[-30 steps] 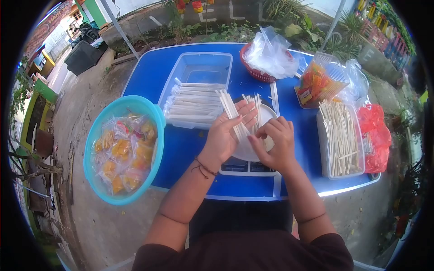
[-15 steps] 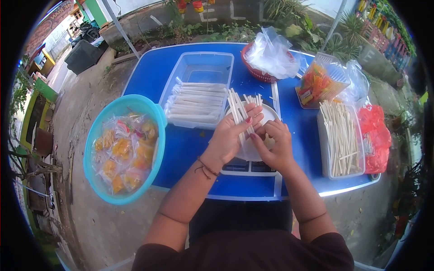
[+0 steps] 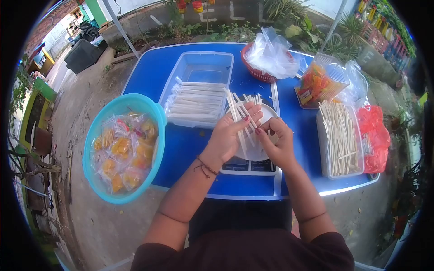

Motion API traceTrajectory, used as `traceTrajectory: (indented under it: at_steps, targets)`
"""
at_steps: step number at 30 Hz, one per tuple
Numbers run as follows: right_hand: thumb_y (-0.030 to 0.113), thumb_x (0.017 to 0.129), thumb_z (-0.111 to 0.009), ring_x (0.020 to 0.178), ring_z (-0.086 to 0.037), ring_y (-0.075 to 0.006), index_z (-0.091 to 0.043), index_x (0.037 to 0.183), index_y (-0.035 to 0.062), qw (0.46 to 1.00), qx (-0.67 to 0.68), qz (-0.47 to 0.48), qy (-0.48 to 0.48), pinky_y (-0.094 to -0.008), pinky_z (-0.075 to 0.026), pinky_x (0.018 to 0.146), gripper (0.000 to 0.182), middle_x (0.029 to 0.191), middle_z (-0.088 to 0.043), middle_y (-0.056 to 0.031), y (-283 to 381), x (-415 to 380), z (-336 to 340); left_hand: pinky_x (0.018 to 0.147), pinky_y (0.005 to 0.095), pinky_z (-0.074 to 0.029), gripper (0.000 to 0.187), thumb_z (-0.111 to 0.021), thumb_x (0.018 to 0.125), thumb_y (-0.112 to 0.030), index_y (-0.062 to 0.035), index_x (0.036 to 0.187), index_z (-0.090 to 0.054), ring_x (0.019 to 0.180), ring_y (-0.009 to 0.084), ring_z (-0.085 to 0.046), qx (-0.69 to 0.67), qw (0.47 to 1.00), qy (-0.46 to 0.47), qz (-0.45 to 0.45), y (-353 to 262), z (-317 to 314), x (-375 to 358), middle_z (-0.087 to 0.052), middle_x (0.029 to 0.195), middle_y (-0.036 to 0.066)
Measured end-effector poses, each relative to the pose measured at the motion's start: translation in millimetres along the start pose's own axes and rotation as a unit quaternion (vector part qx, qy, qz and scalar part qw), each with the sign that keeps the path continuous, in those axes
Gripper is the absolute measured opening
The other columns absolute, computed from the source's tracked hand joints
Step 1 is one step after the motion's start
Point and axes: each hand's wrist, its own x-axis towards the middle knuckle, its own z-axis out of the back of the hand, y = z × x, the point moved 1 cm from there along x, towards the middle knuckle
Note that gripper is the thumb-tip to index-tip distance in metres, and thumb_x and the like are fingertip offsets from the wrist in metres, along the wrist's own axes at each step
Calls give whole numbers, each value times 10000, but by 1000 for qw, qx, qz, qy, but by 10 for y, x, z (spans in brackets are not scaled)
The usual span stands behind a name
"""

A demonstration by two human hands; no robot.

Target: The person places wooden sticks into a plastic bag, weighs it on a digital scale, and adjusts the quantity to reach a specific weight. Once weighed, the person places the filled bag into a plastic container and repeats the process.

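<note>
My left hand [image 3: 230,135] holds a small fan of pale wooden sticks [image 3: 234,110], its palm turned up and its thumb across them. Close beside it, my right hand [image 3: 278,142] has its fingers curled and its thumb at the lower part of the sticks; its fingertips are partly hidden. Beneath both hands is a round white bowl [image 3: 270,111], with more short stick ends [image 3: 254,98] showing at its far side. Under the bowl lies a flat white-edged item with dark panels [image 3: 263,166].
On the blue table [image 3: 190,169] stand a clear bin [image 3: 199,61] of wrapped sticks, a box of loose sticks [image 3: 341,140], a red basket [image 3: 257,72] with plastic bags, and a container of orange packets [image 3: 314,86]. At left is a turquoise basin [image 3: 90,167] with bagged food.
My right hand has shifted slightly right and its thumb has drawn back a little. The sticks in my left hand have spread slightly apart.
</note>
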Motion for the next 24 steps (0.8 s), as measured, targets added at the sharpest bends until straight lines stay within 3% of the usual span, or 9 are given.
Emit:
traceTrajectory:
  at_steps: [12, 17, 20, 24]
  targets:
    - [85, 770, -673, 699, -498, -224, -607, 700, 57, 996, -70, 52, -28, -354, -333, 706, 100, 691, -574, -41, 27, 0, 31, 1079, 385, -462, 427, -477, 990, -7, 45, 1401, -378, 1295, 292, -506, 16, 999, -28, -2, -23, -23, 0, -485, 1402, 200]
    - [96, 769, -682, 694, -495, -213, -592, 686, 73, 988, -116, 51, -91, -358, -322, 688, 124, 679, -562, -27, -1, 13, 88, 1101, 402, -444, 414, -413, 994, -14, 83, 1391, -341, 1300, 328, -493, -47, 996, -72, -30, -69, 3, -2, -453, 1407, 244]
    - [116, 767, -696, 696, -495, -208, -581, 680, 93, 964, -240, 65, -96, -362, -316, 679, 146, 682, -558, -15, 23, 5, 78, 1116, 409, -428, 422, -380, 987, -18, 101, 1386, -316, 1310, 338, -480, -86, 993, -72, -38, -88, 37, -15, -443, 1407, 261]
    - [131, 759, -717, 706, -504, -204, -595, 696, 107, 960, -247, 78, -103, -358, -318, 679, 140, 697, -563, -2, 45, 13, 46, 1122, 412, -419, 439, -372, 990, -9, 98, 1409, -296, 1331, 343, -455, -64, 995, -65, -49, -89, 5, -10, -419, 1426, 274]
